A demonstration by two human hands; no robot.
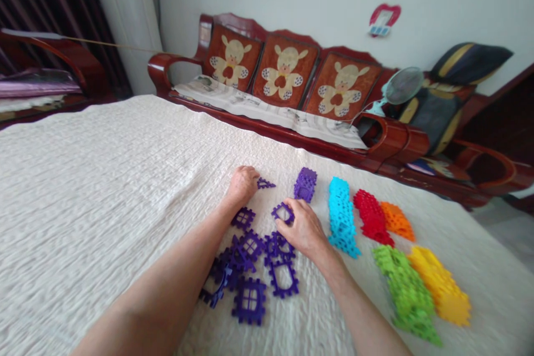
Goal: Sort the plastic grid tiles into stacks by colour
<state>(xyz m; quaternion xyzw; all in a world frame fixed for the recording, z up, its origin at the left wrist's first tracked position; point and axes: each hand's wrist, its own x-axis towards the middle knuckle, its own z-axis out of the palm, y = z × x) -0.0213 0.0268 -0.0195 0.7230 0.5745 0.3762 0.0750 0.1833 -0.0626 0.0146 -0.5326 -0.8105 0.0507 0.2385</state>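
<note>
Working over the white quilted cover (137,161), we do best w/ wrists low & loose. The loose purple heap (240,258) overlaps itself near us, so we lift single pieces to avoid dragging neighbors. The green stack (406,292), yellow stack (440,286), blue stack (342,222), red stack (373,217) & orange stack (398,222) are off to our right; a nudge could spread them. The purple stack (306,184) sits just beyond our right grip (306,226), which pinches a square purple frame (276,212) btwn thumb & fingers. A light hold by the rim prob. suits it, b/c the middle is open & the edges are toothed. Our left grip (244,184) is at the triangular purple piece (270,184), fingers curled; can't tell if it's gripped.
</note>
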